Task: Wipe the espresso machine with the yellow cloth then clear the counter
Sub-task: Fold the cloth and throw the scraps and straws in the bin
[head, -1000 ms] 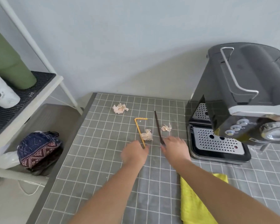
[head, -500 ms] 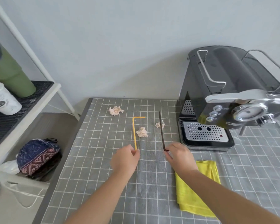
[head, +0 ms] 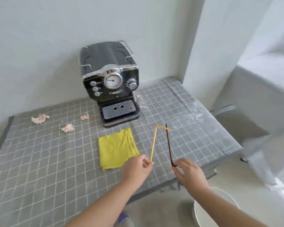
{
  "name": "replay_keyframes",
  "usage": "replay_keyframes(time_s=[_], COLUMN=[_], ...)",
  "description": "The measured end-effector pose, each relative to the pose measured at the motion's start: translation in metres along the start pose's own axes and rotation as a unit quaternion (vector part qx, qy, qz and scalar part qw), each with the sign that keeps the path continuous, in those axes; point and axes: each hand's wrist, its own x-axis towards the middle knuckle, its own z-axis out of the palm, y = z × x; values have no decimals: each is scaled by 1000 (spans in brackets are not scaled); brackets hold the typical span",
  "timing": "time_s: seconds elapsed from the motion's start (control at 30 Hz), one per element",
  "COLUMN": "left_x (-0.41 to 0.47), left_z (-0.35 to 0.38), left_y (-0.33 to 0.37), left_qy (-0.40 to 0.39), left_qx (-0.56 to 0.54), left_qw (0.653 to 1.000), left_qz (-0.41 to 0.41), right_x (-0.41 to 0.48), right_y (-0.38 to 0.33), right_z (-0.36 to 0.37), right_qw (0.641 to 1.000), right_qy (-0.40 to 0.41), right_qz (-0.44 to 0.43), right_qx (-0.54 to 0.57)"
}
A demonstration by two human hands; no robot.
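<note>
The black espresso machine point(head: 111, 82) stands at the back of the grey tiled counter point(head: 39, 161). In front of it the yellow cloth point(head: 116, 148) lies folded flat. My left hand point(head: 136, 169) pinches the lower end of a bent yellow straw point(head: 154, 143), lifted above the counter right of the cloth. My right hand point(head: 189, 174) grips the lower end of a dark brown stick point(head: 168, 145), held up beside the straw. Three crumpled paper scraps point(head: 39, 119) point(head: 67, 127) point(head: 85, 117) lie on the counter left of the machine.
A white bucket point(head: 203, 208) sits on the floor below the counter's near right edge, under my right forearm. A wall corner point(head: 211, 54) rises at the counter's far right. Pale plastic sheeting point(head: 261, 161) hangs by the right edge.
The view has swung right. Both hands have lifted the straw and the stick off the counter and carried them right, past the cloth, toward the counter's near right edge.
</note>
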Motion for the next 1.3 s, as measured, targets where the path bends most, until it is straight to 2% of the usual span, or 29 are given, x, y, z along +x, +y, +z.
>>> replay_keyframes(time_s=[0.17,0.3,0.4,0.57,0.73,0.9,1.0,1.07,1.17,1.3], left_x=[-31,-54,-64,-56,-25,5,17,22,20,15], left_z=[99,178,223,287,351,405,425,430,417,373], left_y=[120,176,183,149,117,111,114,117,119,133], left_qy=[-96,-194,-265,-341,-400,-403,-401,-407,-414,-375], left_qx=[29,118,196,262,315,335,364,383,386,366], left_qw=[988,952,913,883,852,847,835,823,816,836], left_qz=[119,206,239,191,120,93,98,103,116,163], right_x=[-100,-181,-227,-277,-287,-263,-251,-248,-246,-237], right_y=[106,159,178,192,226,269,289,298,295,274], right_z=[-98,-133,-129,-91,-32,19,34,34,19,-16], right_qw=[984,956,932,894,867,844,829,819,821,838], right_qy=[56,55,40,-33,-85,-112,-186,-220,-220,-210], right_qz=[166,285,357,447,490,523,526,529,527,502], right_qx=[-37,-51,-49,-7,32,39,42,34,29,34])
